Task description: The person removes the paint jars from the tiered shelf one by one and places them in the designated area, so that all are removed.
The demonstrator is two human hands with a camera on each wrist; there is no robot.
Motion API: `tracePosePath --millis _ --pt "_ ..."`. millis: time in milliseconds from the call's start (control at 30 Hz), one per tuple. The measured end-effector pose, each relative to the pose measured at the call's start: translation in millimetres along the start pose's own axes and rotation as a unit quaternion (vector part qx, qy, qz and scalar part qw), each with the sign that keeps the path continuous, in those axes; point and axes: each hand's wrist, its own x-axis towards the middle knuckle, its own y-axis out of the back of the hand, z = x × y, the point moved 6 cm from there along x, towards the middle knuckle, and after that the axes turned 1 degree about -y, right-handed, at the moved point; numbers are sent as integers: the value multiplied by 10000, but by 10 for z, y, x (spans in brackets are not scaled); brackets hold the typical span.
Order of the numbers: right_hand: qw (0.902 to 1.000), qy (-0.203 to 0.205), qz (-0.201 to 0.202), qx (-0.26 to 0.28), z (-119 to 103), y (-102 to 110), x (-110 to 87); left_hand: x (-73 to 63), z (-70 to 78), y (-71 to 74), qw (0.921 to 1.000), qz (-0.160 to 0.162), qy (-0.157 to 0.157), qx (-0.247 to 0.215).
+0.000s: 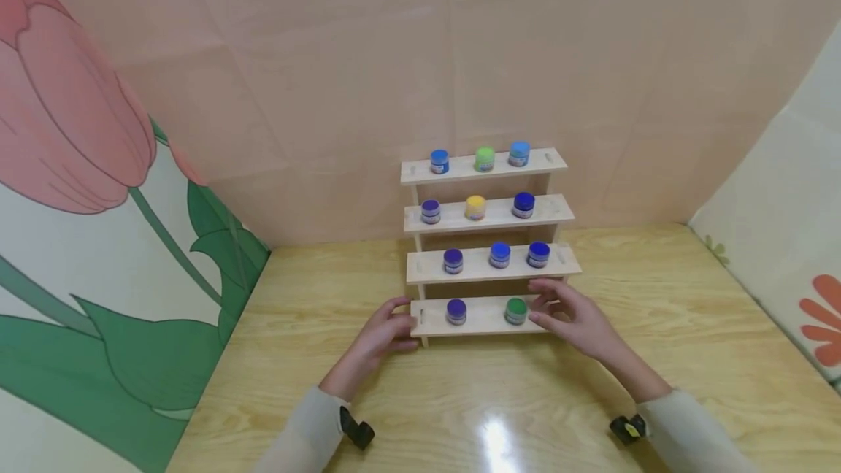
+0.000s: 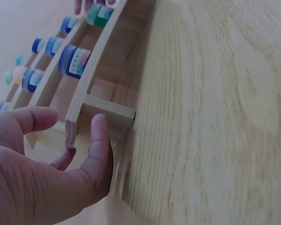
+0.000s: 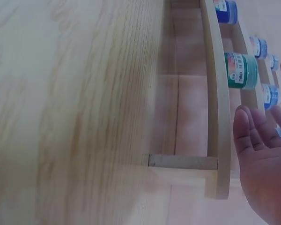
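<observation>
A pale wooden four-tier step rack (image 1: 485, 321) stands on the table and holds small paint jars. My left hand (image 1: 383, 331) is at the left end of the lowest tier, one fingertip against the board end (image 2: 71, 133) in the left wrist view, thumb and fingers spread around it. Over the right end of that tier, my right hand (image 1: 581, 318) has loosely bent fingers beside a green jar (image 1: 515, 311), with a gap between them in the right wrist view. A purple jar (image 1: 456, 312) sits further left on the same tier.
Blue and purple jars (image 1: 500, 255) line the second tier. Above are a yellow jar (image 1: 476, 208) between two darker ones, and a light green jar (image 1: 485, 159) between two blue ones. Behind the wooden table (image 1: 315, 283) hangs a pinkish-beige cloth (image 1: 328, 93).
</observation>
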Motion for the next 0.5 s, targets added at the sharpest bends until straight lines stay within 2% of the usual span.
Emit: tracePosePath --millis 200,500 --pt "9997 133 -171 -88 -35 -74 35 56 -25 -9 10000 -4 -5 -15" --pt "9989 60 -320 -343 -9 -152 79 118 -27 3 10000 -7 -23 30"
